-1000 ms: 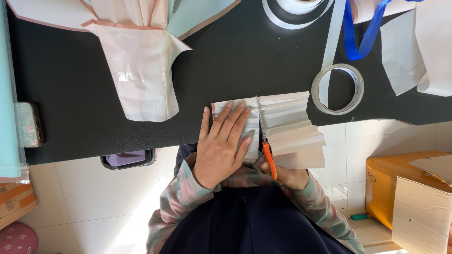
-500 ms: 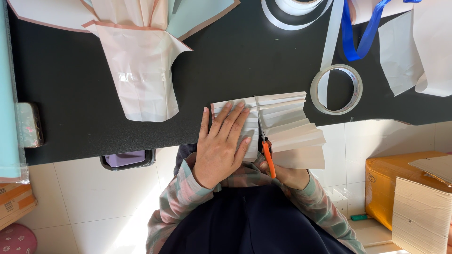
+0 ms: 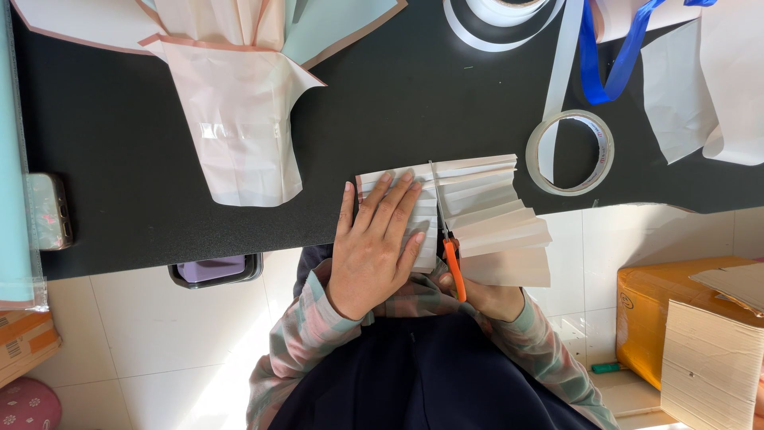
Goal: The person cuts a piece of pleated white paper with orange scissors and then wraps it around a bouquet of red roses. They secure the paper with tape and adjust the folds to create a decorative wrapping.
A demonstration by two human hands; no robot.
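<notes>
In the head view, the left hand (image 3: 374, 247) lies flat and wide open, its fingers spread, on the left half of a white, pleated, fan-folded paper sheet (image 3: 485, 215). This paper sits at the near edge of the black matte table (image 3: 119, 159) and partly hangs over it. The right hand (image 3: 485, 295) is mostly hidden under the paper; it holds the orange-handled scissors (image 3: 447, 239), whose thin blades run up across the folds.

The pleated paper looks light and thin, easy to crease or tear, so I judge it is best held flat by the palm, close to the blades.

Near it lies a ring of clear adhesive tape (image 3: 571, 151), smooth and glossy. Farther left is a pale pink wrapping paper with a darker border (image 3: 239, 135), slightly shiny. A blue ribbon (image 3: 613, 64) lies at the far right.
</notes>
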